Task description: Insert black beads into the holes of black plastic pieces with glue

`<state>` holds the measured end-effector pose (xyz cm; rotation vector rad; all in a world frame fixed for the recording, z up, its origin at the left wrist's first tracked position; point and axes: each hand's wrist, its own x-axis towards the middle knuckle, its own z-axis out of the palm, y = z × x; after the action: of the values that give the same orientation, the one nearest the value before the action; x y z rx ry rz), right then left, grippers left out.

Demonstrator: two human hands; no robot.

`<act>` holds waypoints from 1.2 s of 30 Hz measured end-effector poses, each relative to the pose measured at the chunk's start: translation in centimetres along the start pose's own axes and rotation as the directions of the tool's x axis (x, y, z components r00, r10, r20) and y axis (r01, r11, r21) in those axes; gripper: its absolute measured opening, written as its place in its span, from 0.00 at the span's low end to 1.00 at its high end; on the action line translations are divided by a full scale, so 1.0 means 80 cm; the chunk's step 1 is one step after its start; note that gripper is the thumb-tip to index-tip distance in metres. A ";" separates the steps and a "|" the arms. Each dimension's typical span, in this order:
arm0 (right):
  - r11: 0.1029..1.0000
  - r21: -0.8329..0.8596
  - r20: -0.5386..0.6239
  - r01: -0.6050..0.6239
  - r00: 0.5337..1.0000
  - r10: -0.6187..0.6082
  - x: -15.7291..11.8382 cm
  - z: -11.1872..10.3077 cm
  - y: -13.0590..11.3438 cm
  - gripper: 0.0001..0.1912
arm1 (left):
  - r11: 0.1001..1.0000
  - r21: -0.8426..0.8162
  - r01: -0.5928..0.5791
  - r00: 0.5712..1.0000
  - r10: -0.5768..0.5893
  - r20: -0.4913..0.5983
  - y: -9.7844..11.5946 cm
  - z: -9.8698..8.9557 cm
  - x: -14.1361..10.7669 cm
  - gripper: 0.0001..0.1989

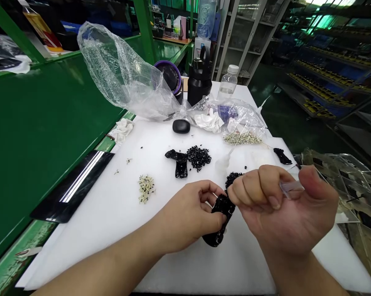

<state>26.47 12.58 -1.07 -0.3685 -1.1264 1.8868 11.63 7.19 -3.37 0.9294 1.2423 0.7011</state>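
A black plastic part [220, 218] is gripped between the thumb and fingers of my left hand [191, 218], tilted above the white work surface. Close to its right, my right hand [284, 209] is curled, palm up, round a small translucent plastic tool [291, 187]; the tool's far end is hidden. A pile of tiny black pieces [233, 179] lies just behind my hands. Farther left, a second black part [179, 163] rests beside another heap of tiny black pieces [199, 157]. Small pale pieces [146, 189] form a pile at the left.
Behind are a black mouse [181, 126], a clear plastic bag [126, 78], a bag with pale pieces [242, 131], a black bottle [199, 82] and a clear bottle [228, 82]. A dark glossy panel [71, 185] lies left; a compartment tray [348, 181] stands right.
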 end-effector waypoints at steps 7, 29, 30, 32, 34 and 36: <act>1.000 -0.006 -0.002 -0.017 1.000 0.017 0.001 0.001 0.001 0.27 | 1.000 -0.019 -0.013 1.000 0.013 0.013 0.001 0.001 -0.001 0.15; 0.999 -0.049 -0.042 0.018 0.999 -0.020 -0.001 0.000 0.004 0.26 | 0.997 0.031 -0.068 0.997 0.068 -0.025 -0.005 0.003 0.001 0.14; 0.999 -0.048 -0.047 0.017 0.999 -0.019 0.000 0.000 0.005 0.25 | 0.997 0.033 -0.065 0.997 0.066 -0.027 -0.005 0.003 0.001 0.14; 0.999 -0.047 -0.067 0.023 0.997 -0.026 0.000 0.001 0.008 0.25 | 0.997 0.041 -0.063 0.998 0.064 -0.028 -0.005 0.004 0.000 0.14; 0.998 -0.053 -0.086 0.022 0.996 -0.026 0.000 0.004 0.012 0.25 | 0.994 0.085 -0.070 0.996 0.074 -0.048 -0.005 0.005 -0.001 0.14; 0.996 -0.087 -0.103 -0.007 0.995 -0.002 0.001 0.006 0.015 0.26 | 0.969 0.231 -0.088 0.988 0.115 -0.105 -0.006 0.006 0.000 0.12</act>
<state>25.54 12.12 -1.77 -0.5103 -1.1417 1.8036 12.04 6.89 -3.76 1.1588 1.4076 0.7134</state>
